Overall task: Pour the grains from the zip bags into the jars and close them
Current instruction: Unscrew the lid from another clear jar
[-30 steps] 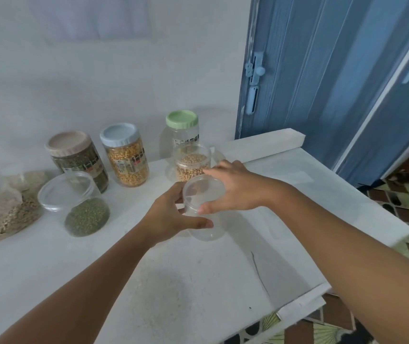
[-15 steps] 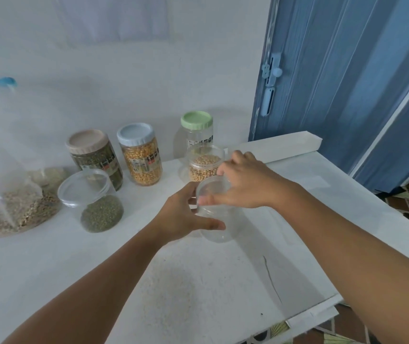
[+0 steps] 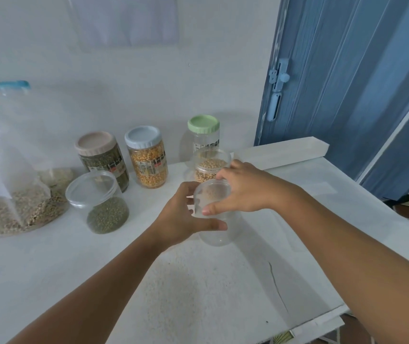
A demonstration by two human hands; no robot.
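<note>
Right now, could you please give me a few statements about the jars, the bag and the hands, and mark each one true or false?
1. Both hands are on the clear empty jar. True: the left hand holds its side and the right hand covers its top.
2. The jar of yellow grains has a green lid. False: its lid is pale blue; the green lid is on the jar behind.
3. The zip bag of grains sits at the table's left. True.
4. The short jar of green grains lies on its side. False: it stands upright.
5. The door is red. False: it is blue.
</note>
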